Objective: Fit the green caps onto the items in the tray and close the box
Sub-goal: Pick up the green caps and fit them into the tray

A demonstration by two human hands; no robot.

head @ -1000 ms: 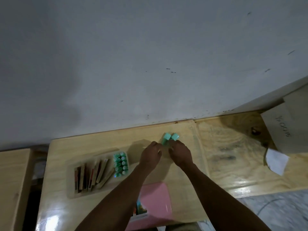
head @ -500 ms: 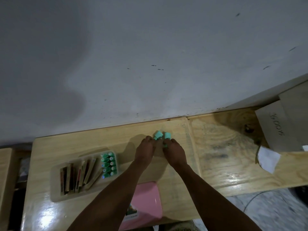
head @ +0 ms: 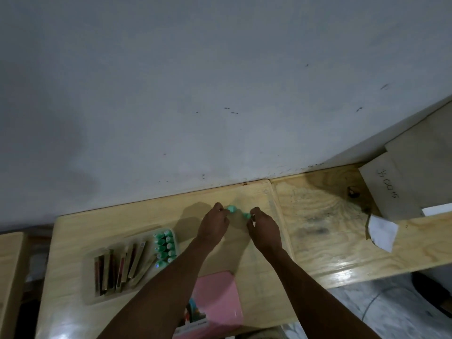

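My left hand [head: 214, 225] pinches a small green cap [head: 231, 208] at the far side of the wooden table [head: 73, 226]. My right hand [head: 265, 228] pinches a second green piece [head: 246, 215] a short gap to the right of it. The two green pieces are apart. A clear tray [head: 90, 298] lies to the left, holding several brown and gold sticks [head: 119, 270] and a block of green-capped items [head: 164, 248]. The pink box [head: 216, 304] sits near the front edge, partly under my left forearm.
A grey wall rises right behind the table. A second wooden surface [head: 325, 231] adjoins on the right, carrying a cardboard box [head: 389, 192] and a white paper scrap [head: 381, 231]. Another wooden piece [head: 9, 277] stands at far left.
The two green pieces were side by side between my fingertips; now my hands have drawn apart and each holds one piece, with a gap between them.
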